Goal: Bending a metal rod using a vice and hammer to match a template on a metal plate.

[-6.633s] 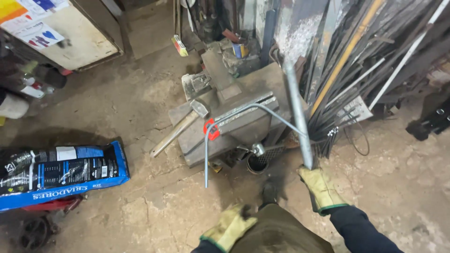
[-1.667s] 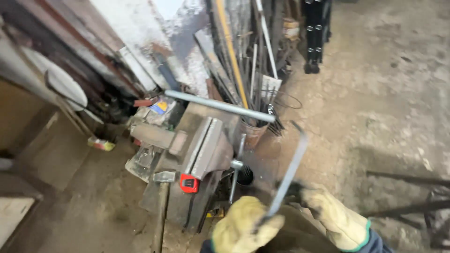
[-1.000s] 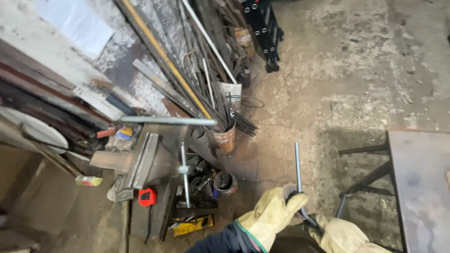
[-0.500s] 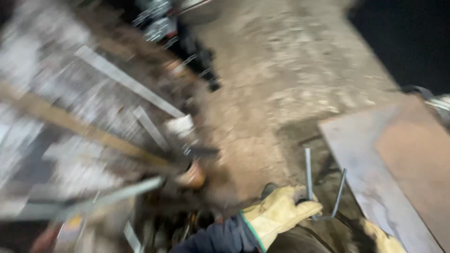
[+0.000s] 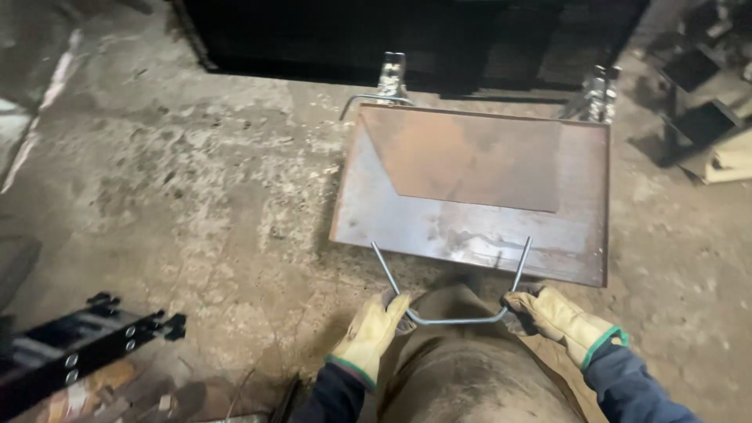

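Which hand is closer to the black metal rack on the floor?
Left. The left hand grips the bent rod nearer the black rack lying at far left; the right hand is farther away, across the rod.

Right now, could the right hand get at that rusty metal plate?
Probably yes: the right hand is close to the plate, nothing between, but it grips the bent rod with the left hand.

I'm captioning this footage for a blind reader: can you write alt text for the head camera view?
Two hands in yellow leather work gloves, left hand and right hand, hold a thin grey metal rod bent into a U shape by its two corners, prongs pointing away. Just beyond stands a rusty rectangular steel plate table on a rough concrete floor.
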